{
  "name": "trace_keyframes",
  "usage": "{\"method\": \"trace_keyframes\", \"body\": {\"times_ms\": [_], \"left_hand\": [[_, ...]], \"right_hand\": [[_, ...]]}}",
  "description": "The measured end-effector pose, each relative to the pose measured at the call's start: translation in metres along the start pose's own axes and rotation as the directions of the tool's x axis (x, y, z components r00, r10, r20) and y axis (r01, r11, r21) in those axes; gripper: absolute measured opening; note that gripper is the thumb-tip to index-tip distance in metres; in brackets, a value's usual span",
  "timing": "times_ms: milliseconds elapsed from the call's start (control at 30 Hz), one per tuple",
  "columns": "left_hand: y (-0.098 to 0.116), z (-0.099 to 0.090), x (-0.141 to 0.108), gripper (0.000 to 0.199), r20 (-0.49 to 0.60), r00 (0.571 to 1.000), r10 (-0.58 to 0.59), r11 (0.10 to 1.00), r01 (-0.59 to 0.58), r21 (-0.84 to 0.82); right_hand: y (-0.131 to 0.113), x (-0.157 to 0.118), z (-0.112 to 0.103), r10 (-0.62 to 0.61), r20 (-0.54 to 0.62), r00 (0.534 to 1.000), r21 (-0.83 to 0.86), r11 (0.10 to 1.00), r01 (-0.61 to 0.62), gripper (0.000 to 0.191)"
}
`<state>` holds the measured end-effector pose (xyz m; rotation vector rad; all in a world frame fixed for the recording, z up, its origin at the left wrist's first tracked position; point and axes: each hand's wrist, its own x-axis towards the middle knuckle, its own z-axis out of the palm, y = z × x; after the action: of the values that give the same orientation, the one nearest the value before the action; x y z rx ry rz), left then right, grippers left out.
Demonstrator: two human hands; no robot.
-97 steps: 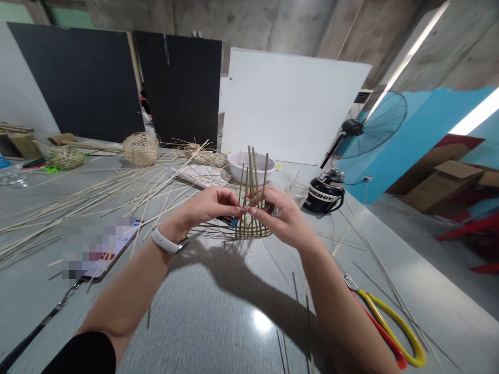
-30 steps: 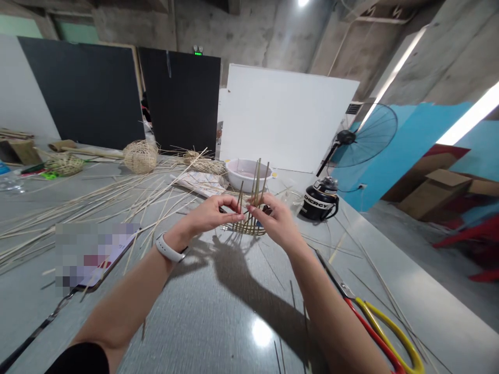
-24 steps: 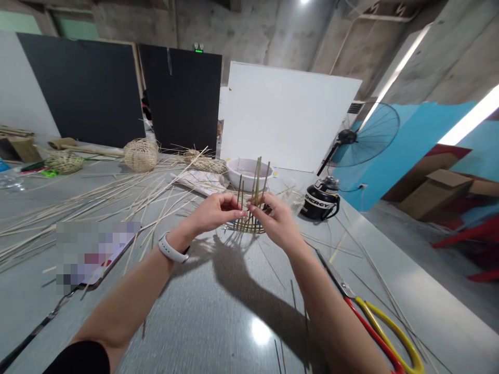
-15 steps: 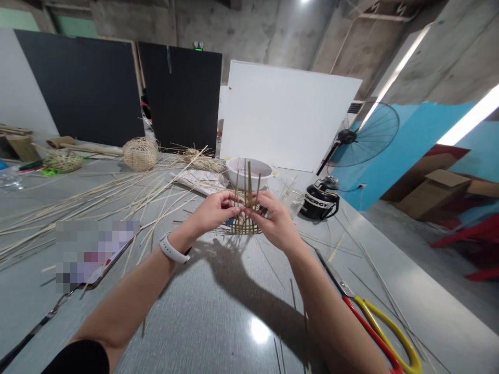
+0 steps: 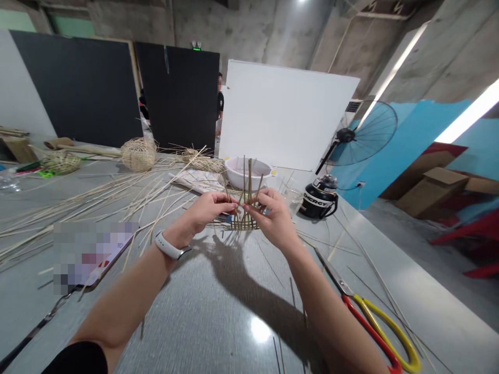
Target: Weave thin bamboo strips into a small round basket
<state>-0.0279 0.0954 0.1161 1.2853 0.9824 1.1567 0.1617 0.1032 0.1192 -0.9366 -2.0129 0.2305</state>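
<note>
A small openwork basket [image 5: 245, 224] is held base down at the middle of the table [image 5: 187, 322], between the two hands, so that both sides of its rim can be reached at once; whether its base bears on the tabletop or is lifted slightly cannot be told. By the right hand [image 5: 273, 212], closed in a pinch, upright strips [image 5: 250, 179] are gripped just above the weave, probably so that they are kept together and steady. By the left hand [image 5: 210, 209], a strip seems to be pinched between thumb and forefinger at the basket's left side, where the finest detail is too small to be read. The scissors [image 5: 343, 287] are laid beside the right forearm, seemingly for easy reach. Long loose strips [image 5: 117, 188] are spread over the left side, some crossing the phone [image 5: 113, 258]. The bowl [image 5: 234, 179] and the black jug [image 5: 317, 200] are set farther back, presumably to leave working room in front.
</note>
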Motion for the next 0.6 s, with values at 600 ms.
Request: {"method": "trace_keyframes", "body": {"times_ms": [600], "left_hand": [[-0.0035,-0.0023,-0.0022,0.018,0.202,0.962,0.186,0.969,-0.214,0.122]], "right_hand": [[0.0054,0.0054,-0.0048,0.134,0.121,0.984,-0.032,0.991,-0.132,0.018]]}}
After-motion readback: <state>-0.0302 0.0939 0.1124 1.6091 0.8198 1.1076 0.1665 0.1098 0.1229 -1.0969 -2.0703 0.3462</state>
